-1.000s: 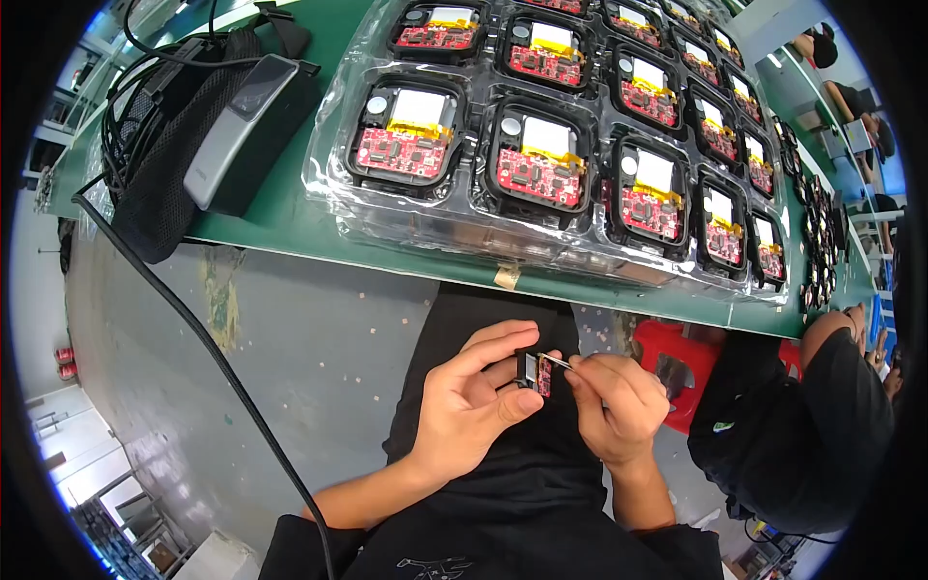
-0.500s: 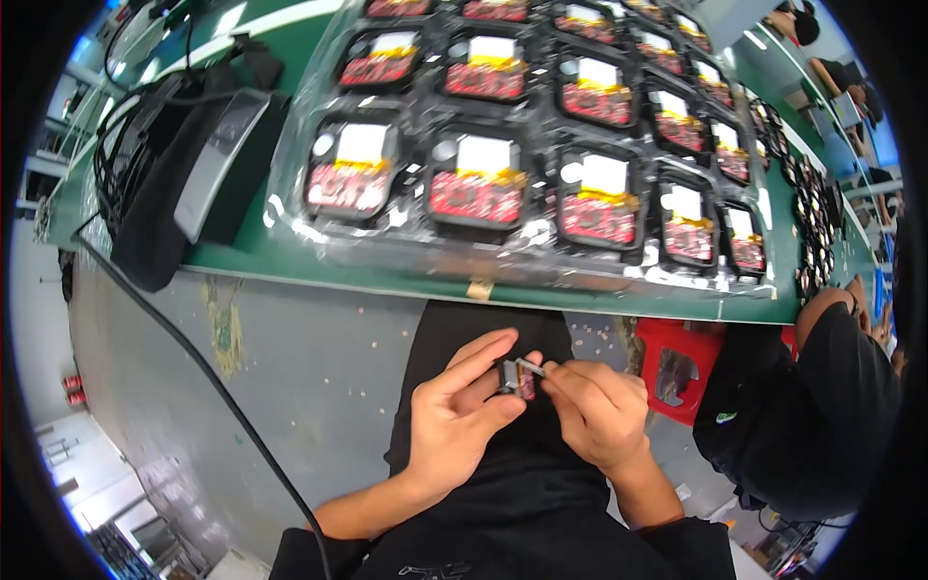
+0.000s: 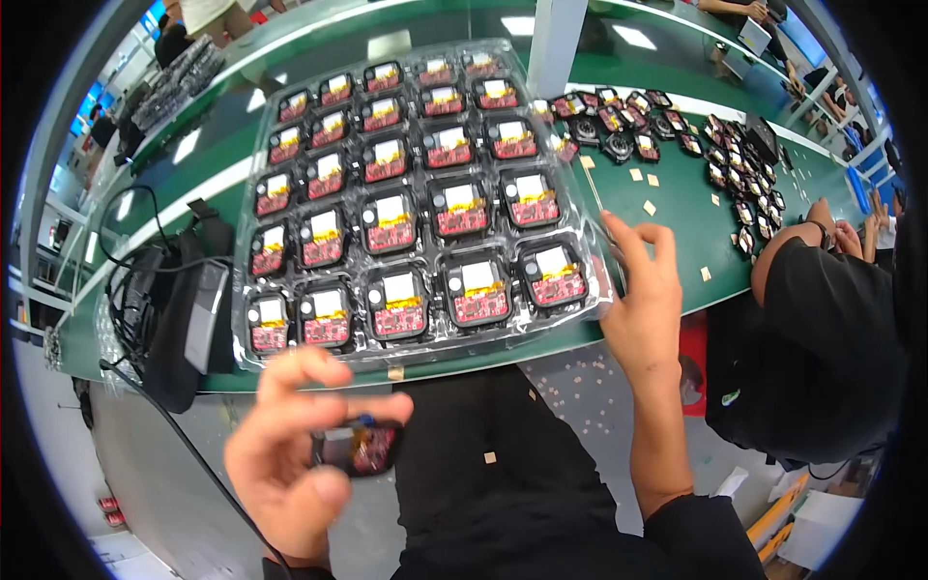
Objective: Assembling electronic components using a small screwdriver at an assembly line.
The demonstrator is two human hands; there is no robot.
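Observation:
In my left hand [image 3: 290, 449], near the table's front edge, is a small open watch case [image 3: 362, 447] with a red circuit board, blurred by motion. Fingers and thumb grip it at its sides. My right hand [image 3: 640, 280] is at the right side of the clear plastic tray [image 3: 435, 340], closed around a slim tool that looks like tweezers [image 3: 594, 189]. Its tip points away from me, towards small beige squares [image 3: 650, 208] on the green table. Rows of black watch cases [image 3: 479, 287] with red boards, white blocks and yellow tape fill the tray.
Loose watch parts [image 3: 619, 126] lie in a pile at the back right. A black case with cables [image 3: 164, 290] sits left of the tray. A person in black [image 3: 831, 338] sits to my right. More beige squares [image 3: 577, 391] are scattered on the floor.
My hands have parted from over my lap. The left has moved left with the watch case; the right has gone up and right to the table with the tool. The view has shifted.

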